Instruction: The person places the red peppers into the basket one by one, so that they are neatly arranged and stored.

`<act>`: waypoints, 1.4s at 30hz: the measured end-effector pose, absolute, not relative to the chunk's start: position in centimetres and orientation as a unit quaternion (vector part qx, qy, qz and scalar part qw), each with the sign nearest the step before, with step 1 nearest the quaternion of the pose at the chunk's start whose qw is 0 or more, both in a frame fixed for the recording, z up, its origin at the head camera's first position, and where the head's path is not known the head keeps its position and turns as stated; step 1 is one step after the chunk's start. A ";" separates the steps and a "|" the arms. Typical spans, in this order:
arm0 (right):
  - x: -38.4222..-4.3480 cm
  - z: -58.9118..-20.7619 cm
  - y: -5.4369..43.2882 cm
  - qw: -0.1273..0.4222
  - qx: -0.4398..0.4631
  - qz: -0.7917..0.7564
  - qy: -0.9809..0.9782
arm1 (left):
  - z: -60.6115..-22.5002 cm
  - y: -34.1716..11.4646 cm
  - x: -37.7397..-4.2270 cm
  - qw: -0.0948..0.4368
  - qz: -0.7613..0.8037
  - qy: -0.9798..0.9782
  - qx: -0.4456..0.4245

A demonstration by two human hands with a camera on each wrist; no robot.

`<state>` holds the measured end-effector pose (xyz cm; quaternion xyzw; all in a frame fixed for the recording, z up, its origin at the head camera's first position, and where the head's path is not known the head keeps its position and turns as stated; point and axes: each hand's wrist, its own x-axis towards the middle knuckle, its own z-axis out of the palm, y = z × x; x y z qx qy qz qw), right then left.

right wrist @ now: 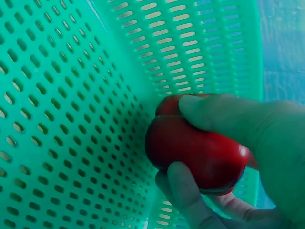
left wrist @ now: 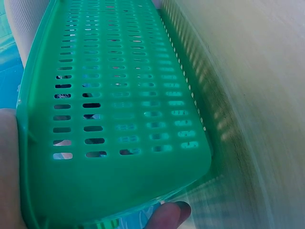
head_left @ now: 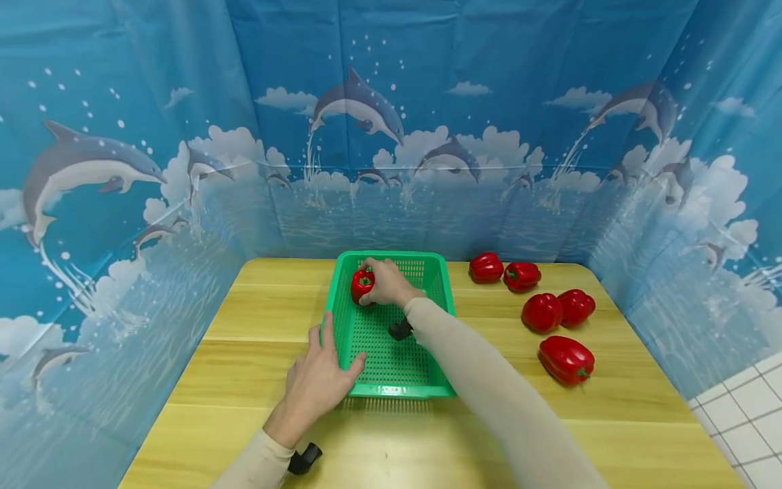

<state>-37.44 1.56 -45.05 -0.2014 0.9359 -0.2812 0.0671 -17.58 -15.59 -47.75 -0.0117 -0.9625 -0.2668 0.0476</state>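
Note:
My right hand holds a glossy red bell pepper inside the green plastic basket, close to its far left corner. In the right wrist view, the thumb and fingers grip the bell pepper from opposite sides, near the perforated basket wall. My left hand rests at the basket's near left corner, fingers fairly straight along the left side and thumb reaching over the rim. The left wrist view shows a fingertip beside the slotted basket wall.
Several more red bell peppers lie on the wooden table right of the basket, including one nearest me and one farthest back. A blue dolphin-print curtain surrounds the table's back and sides. White tiles show at the lower right.

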 end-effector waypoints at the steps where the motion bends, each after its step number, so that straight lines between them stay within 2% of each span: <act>1: -37.5 -45.2 1.5 0.069 -0.199 -0.281 0.936 | -47.8 -15.6 -17.6 0.047 -0.268 -0.962 -0.012; 10: -37.4 -45.1 1.8 0.090 -0.205 -0.281 0.933 | -47.9 -15.6 -17.7 0.046 -0.267 -0.962 -0.013; 29: -35.1 -41.8 4.1 0.097 -0.217 -0.274 0.932 | -47.8 -15.6 -17.5 0.043 -0.265 -0.963 -0.013; 42: -31.9 -39.0 6.2 0.059 -0.244 -0.260 0.933 | -47.8 -15.6 -17.6 0.039 -0.262 -0.964 -0.010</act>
